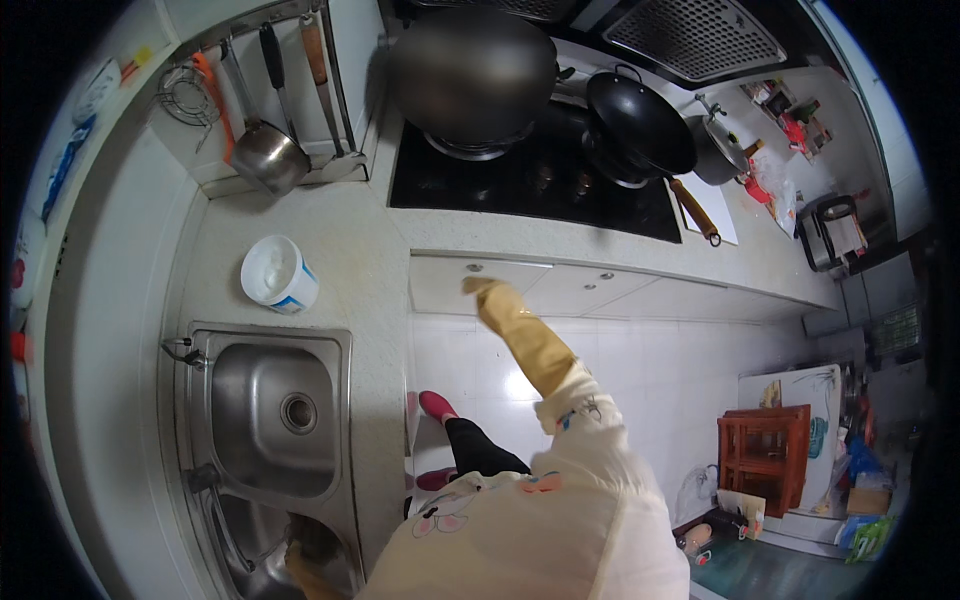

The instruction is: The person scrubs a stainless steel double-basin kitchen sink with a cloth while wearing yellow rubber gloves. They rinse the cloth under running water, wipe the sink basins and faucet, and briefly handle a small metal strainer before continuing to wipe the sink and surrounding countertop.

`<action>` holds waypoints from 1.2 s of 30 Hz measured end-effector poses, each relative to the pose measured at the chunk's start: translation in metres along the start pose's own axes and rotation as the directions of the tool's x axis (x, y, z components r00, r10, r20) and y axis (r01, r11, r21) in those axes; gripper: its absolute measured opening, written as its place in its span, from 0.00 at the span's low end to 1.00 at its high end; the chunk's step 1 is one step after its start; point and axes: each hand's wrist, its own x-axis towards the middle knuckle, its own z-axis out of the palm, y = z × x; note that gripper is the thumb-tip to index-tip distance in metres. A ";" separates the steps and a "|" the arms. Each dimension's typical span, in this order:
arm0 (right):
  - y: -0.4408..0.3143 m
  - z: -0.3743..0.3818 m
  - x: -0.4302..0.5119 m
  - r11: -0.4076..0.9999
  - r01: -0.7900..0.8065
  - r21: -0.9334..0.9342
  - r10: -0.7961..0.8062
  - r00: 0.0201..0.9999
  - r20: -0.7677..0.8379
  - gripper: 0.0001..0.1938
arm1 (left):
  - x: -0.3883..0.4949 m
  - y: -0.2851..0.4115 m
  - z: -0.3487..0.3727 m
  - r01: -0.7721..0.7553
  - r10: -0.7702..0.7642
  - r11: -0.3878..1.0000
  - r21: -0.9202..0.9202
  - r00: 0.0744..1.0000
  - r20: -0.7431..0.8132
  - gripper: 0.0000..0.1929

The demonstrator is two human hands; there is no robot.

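My right hand point(495, 298), in a yellow rubber glove, hangs over the floor in front of the white cabinet doors point(517, 283). Its fingertips are blurred; a finger stands apart and nothing shows in its grasp. Down in the second basin point(244, 517) of the steel sink is my left hand point(304, 566), gloved alike and partly cut off by the picture's edge. It is at a dark, blurred thing point(322, 541); whether it grips that is unclear. A faucet point(229, 529) reaches over this basin. The first basin point(274, 420) shows its drain.
A white plastic tub point(279, 274) stands on the counter behind the sink. A large wok point(472, 75) and a smaller black wok point(641, 124) are on the stove point(525, 187); the smaller one's wooden handle point(694, 210) juts past the counter edge. A ladle point(270, 157) hangs at the wall.
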 end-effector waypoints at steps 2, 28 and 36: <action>0.016 -0.015 0.011 0.993 -0.119 0.005 0.116 0.955 -0.273 0.15 | -0.001 -0.002 0.002 0.012 -0.012 1.000 -0.013 1.000 0.008 0.28; -0.069 0.057 0.172 0.936 0.282 -0.209 -0.296 0.955 -0.036 0.27 | -0.005 -0.019 0.011 0.056 -0.057 0.997 0.046 0.998 0.007 0.26; 0.041 0.009 -0.020 0.939 -0.054 -0.340 -0.036 0.967 -0.252 0.22 | 0.009 -0.018 0.013 0.037 -0.036 0.999 0.030 0.999 -0.033 0.26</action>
